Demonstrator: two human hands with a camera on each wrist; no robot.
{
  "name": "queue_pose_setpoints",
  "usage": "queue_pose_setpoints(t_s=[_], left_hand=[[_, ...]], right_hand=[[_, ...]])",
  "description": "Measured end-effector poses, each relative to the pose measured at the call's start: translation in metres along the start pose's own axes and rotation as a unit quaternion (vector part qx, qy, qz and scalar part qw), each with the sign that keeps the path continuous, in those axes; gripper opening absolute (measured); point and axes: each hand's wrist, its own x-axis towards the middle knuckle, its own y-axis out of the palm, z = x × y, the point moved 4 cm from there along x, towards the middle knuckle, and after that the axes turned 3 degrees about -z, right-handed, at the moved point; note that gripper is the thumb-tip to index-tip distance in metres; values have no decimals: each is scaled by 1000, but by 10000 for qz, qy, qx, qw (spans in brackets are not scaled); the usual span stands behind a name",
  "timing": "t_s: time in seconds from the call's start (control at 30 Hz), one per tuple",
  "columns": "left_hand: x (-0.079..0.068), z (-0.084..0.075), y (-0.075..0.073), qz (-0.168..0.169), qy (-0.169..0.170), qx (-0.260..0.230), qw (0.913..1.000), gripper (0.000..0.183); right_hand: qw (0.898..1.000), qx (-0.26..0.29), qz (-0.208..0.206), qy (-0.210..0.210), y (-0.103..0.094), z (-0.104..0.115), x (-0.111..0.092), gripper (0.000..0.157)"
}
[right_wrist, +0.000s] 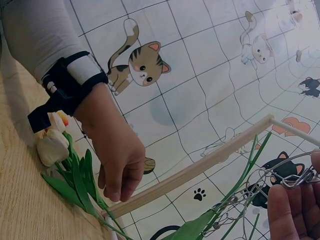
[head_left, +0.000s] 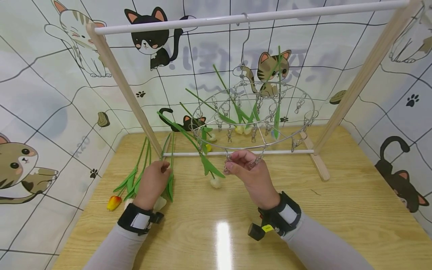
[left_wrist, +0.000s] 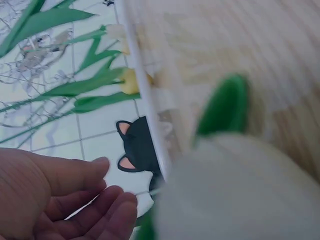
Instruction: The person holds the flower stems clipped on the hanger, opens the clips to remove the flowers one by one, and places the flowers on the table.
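Observation:
A round wire hanger (head_left: 256, 144) with several metal clips hangs by its hook, and several artificial tulips are clipped to it by their stems. My right hand (head_left: 251, 176) pinches a metal clip (head_left: 227, 168) at the hanger's near edge. Just left of that clip, a white tulip (head_left: 216, 182) hangs head down. My left hand (head_left: 153, 183) is above tulips lying on the table at the left. In the left wrist view its thumb and loosely bent fingers (left_wrist: 80, 175) stand apart with nothing between them. A white tulip head (left_wrist: 240, 195) blurs close to that camera.
A stand with wooden legs (head_left: 125, 86) and a white top rail (head_left: 202, 23) carries the hanger. Its low white crossbar (head_left: 287, 152) runs behind my hands. An orange-yellow tulip (head_left: 114, 203) lies at the table's left. Cat-patterned walls (head_left: 209, 48) enclose the wooden table (head_left: 337, 217).

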Motion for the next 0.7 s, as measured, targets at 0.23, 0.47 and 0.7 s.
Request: queue_pose_setpoints(t_s=[0.23,0.47,0.7], left_hand=[[-5,-30,-3,-295,419,-375,9980,32],[-8,-59,-2,-118,967,-1815,9786,35],[-6,-75,11,530,859,-2841,9535,43]], right_hand=[[10000,23,32,3,-1,-1,0,18],[10000,3,31,-31,-1,0,-1,14],[10000,-13,2,-32,-2,0,-1,12]])
